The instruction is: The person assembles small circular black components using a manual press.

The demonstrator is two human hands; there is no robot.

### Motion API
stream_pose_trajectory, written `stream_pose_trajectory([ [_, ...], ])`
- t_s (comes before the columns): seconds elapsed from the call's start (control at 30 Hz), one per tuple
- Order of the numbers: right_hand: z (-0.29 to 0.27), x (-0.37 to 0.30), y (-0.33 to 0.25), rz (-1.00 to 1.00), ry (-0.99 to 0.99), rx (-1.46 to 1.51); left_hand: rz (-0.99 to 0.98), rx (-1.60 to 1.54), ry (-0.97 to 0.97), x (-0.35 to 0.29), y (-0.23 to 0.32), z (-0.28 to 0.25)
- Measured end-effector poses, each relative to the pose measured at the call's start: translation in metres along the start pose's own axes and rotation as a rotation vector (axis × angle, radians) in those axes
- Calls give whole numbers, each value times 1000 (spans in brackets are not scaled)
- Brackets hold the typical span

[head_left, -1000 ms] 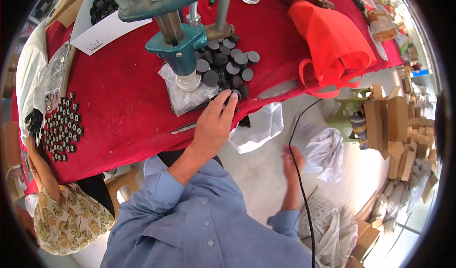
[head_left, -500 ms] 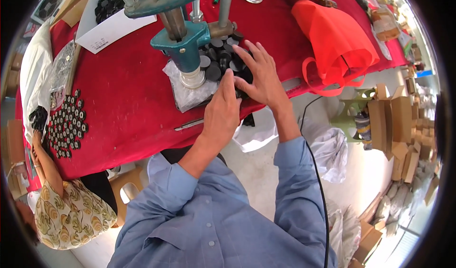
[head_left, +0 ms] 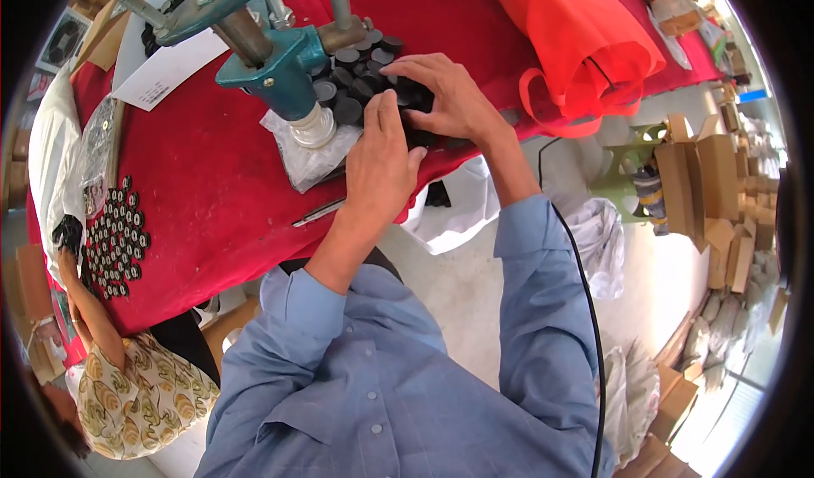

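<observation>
Black round caps lie in a loose pile at the table's front edge, right of a green metal press. My left hand is at the near side of the pile, fingers stretched out and thumb apart. Curved around the pile's right side, my right hand has its fingertips at the caps and its thumb apart; neither hand visibly holds a cap. Caps between the hands are partly hidden. Under the press's pale round lower end lies a piece of clear plastic.
Small black ringed parts stand grouped at the left, beside a person in a patterned top. A white box is behind the press. A red-orange bag lies right; cartons stand beyond the red-covered table.
My right hand's fingers have bent down around the caps, having been raised and spread before. The view has shifted, so the press and pile appear further left and higher.
</observation>
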State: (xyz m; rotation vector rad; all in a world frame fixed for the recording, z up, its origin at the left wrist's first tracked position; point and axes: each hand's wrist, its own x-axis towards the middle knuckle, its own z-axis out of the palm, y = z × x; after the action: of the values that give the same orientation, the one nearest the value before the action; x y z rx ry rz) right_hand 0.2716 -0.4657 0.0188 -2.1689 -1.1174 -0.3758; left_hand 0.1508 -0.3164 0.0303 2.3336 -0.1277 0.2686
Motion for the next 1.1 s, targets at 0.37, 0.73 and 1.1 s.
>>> stream_pose_trajectory([
  [0.37,-32,-25,1,166,-84,26,223,-297,11,18,-9,27],
  [0.73,-56,-71,-16,343,87,-155,323,-440,-116,42,6,62],
  [1.1,-56,-74,-30,411,161,-278,409,-479,-50,52,-1,61],
])
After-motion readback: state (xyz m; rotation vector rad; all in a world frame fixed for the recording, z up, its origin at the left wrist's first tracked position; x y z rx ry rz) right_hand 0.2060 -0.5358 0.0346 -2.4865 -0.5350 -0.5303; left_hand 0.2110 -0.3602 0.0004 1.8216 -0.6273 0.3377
